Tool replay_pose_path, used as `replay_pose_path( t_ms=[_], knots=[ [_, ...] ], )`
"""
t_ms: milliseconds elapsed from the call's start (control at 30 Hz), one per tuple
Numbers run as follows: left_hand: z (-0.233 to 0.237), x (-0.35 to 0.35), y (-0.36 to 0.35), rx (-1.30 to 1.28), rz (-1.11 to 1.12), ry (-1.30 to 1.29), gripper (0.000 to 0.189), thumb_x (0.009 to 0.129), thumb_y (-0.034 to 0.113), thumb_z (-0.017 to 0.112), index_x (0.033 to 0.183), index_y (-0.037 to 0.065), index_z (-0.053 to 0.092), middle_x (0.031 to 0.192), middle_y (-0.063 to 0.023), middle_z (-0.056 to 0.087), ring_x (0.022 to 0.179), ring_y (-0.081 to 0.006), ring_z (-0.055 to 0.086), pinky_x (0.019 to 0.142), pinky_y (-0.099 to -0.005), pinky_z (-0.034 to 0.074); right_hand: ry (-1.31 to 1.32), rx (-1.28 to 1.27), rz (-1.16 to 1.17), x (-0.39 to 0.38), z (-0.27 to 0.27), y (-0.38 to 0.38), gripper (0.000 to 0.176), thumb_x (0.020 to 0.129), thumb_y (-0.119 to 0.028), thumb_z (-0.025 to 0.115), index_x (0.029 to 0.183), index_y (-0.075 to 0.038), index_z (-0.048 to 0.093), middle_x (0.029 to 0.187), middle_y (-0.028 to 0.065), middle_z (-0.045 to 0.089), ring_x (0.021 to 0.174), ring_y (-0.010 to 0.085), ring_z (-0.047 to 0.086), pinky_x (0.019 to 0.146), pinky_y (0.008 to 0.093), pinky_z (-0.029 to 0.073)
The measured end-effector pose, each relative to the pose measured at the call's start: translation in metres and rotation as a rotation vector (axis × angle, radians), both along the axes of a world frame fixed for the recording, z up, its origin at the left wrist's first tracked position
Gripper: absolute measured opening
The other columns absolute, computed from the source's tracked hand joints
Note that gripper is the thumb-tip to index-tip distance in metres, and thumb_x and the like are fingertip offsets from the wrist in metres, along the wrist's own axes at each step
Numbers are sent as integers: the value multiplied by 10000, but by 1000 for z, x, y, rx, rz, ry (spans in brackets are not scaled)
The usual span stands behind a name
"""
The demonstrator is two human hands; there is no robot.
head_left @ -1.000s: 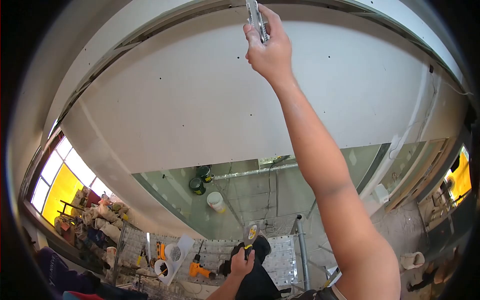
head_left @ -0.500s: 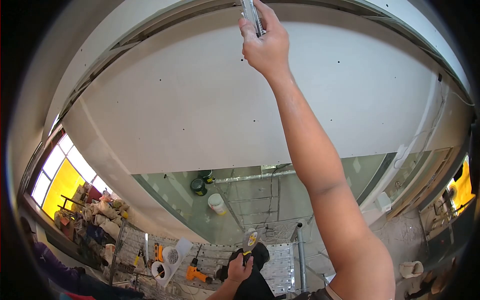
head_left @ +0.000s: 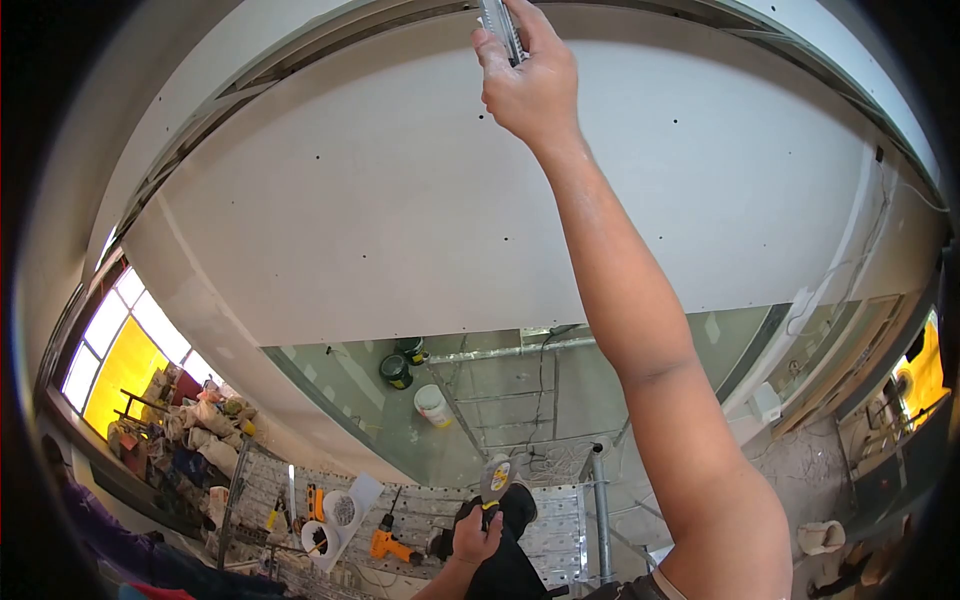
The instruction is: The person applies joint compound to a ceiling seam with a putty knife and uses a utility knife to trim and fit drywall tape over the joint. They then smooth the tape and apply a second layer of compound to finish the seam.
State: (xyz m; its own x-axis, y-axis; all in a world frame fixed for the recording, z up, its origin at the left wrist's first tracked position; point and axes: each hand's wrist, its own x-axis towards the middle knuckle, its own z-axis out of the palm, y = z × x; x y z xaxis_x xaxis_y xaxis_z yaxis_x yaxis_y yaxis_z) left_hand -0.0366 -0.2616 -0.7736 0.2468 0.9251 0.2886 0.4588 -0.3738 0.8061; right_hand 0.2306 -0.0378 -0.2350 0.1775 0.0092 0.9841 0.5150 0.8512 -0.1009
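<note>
My right hand (head_left: 535, 85) is raised at the top of the view, in front of the pale wall panel (head_left: 420, 200). Its fingers and thumb close round a silvery metal piece (head_left: 503, 30) with ridged edges; the upper end runs out of frame, so I cannot make out its exact kind. Low in the view, my left hand (head_left: 477, 538) grips a putty knife (head_left: 496, 482) by its black and yellow handle, blade pointing up. Left of that hand, an orange cordless drill (head_left: 395, 545) lies on the scaffold platform (head_left: 555, 530).
Two round white containers (head_left: 340, 510) and hand tools (head_left: 316, 503) sit on the platform's left side. A scaffold post (head_left: 602, 515) rises at right. Buckets (head_left: 432, 406) stand below, past the panel's lower edge. Someone in a purple sleeve (head_left: 115, 525) is at far left; sacks (head_left: 215, 435) are piled behind.
Almost nothing differs. The putty knife and left hand sit slightly further left, and the whole view has shifted very slightly. Both hands keep their hold.
</note>
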Motion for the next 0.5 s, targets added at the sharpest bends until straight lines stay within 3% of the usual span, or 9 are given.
replay_pose_path(
  t_ms=[200,500],
  knots=[
    [3,0,1,-9,-4,-6,276,974,259,696,870,39,567,616,-81,680,573,-301,709,539,-401,551,21,-34,23,-1,0,-9,480,1024,-127,555,1476,17,481,1395,261,599,1333,358,572,1133,428,452],
    [6,0,2,0,-24,0,278,978,265,687,867,40,566,623,-83,685,581,-303,709,541,-406,549,-2,-36,-18,3,2,-6,482,1026,-124,542,1476,36,474,1391,260,601,1334,359,571,1133,440,450]
  ],
)
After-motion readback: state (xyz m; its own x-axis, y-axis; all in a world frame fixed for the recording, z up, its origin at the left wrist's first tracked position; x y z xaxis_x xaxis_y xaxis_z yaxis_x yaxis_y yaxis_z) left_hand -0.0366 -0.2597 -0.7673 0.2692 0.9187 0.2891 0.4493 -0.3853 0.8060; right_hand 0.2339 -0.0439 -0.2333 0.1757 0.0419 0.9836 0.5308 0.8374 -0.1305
